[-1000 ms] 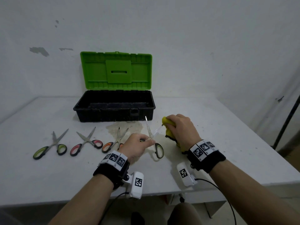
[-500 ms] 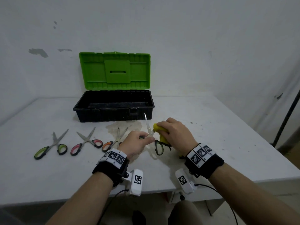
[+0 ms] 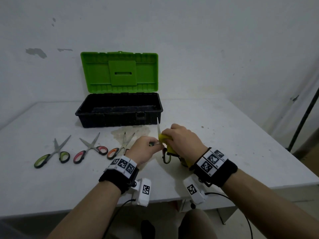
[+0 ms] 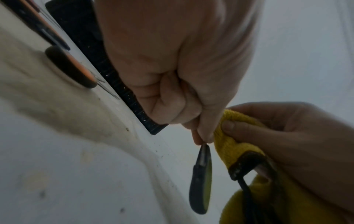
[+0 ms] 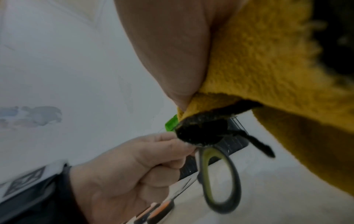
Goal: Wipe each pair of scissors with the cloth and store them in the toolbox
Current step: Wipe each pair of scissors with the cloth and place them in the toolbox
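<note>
Head view: cloth [image 3: 166, 139] has slid nearer the scissors [image 3: 166, 156] pivot.

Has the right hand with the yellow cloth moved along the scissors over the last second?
Yes. The right hand with the yellow cloth slid left toward the left hand, judged against the toolbox.

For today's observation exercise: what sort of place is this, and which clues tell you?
Probably a bare workroom or test space: a stained white table, scuffed plain walls, and an open toolbox.
</note>
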A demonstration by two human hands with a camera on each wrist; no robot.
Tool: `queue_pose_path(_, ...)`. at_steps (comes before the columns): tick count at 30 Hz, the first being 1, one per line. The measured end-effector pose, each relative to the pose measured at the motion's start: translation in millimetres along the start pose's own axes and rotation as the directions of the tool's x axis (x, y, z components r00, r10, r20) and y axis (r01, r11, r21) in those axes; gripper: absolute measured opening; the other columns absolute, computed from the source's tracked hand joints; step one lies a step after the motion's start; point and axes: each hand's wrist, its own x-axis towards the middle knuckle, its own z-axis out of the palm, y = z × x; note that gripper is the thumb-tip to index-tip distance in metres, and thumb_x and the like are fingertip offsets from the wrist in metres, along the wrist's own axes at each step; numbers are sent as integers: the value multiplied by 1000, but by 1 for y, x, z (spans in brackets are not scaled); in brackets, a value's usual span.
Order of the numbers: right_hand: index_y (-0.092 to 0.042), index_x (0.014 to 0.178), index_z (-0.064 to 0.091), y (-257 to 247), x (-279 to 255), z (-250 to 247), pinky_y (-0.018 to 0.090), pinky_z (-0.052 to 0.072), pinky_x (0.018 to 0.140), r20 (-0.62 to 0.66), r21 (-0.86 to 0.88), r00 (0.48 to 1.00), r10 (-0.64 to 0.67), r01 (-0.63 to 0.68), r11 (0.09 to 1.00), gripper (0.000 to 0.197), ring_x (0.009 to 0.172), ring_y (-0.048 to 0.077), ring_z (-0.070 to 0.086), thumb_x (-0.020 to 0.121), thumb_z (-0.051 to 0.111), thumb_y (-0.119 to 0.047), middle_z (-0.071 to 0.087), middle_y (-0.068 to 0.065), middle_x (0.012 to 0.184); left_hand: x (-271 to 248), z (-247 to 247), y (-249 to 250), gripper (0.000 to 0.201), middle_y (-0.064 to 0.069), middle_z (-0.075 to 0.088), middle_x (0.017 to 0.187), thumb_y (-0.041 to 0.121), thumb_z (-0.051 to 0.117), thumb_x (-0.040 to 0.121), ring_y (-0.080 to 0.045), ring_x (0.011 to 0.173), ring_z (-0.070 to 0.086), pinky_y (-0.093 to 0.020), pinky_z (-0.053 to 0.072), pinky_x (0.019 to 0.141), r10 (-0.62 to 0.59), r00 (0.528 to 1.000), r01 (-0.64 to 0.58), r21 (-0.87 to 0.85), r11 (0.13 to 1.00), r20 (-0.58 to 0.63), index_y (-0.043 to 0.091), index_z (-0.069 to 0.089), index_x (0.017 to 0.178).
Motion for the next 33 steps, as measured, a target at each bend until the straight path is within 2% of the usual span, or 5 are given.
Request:
queue_pose_path(8,-25,106,64,33,18,-9,43,53,71,-162,90,961,224,-212,973,25,83,32,59,97,48,-42,54,3,96,-1,-10,-1,20,9,48,54,30,71,93,-11,50,40,-23,34,48,-37,999,38,-104,994,16,15,71,79)
queue_pose_path(15,-29,114,62,11,-10,12,41,53,68,-125,115,991,-50,64,991,26,81,25,60,96,48,-42,55,-2,98,0,-1,2,20,0,36,56,24,71,93,-13,47,29,-24,21,43,-108,989,135,-336,932,97,9,64,82)
queue_pose_path(26,-26,110,65,30,8,-11,42,53,72,-241,178,955,171,-130,975,26,85,25,58,97,50,-42,57,1,96,-3,-4,2,20,2,41,54,25,70,94,-14,47,33,-26,26,44,-79,994,92,-221,971,69,8,70,83)
queue_pose_path(29,-29,109,65,12,1,-9,40,53,72,-149,131,986,77,-57,990,25,85,24,59,96,49,-43,57,-1,96,0,-4,0,27,6,44,55,29,70,93,-10,46,36,-25,30,47,-40,998,44,-104,994,44,4,69,86)
queue_pose_path(33,-29,112,65,2,1,-4,38,53,75,15,43,998,58,-59,997,25,90,25,60,97,48,-39,56,-1,102,2,-1,-1,32,14,45,52,32,72,91,-8,47,38,-27,33,53,5,999,-7,27,1000,53,22,58,64)
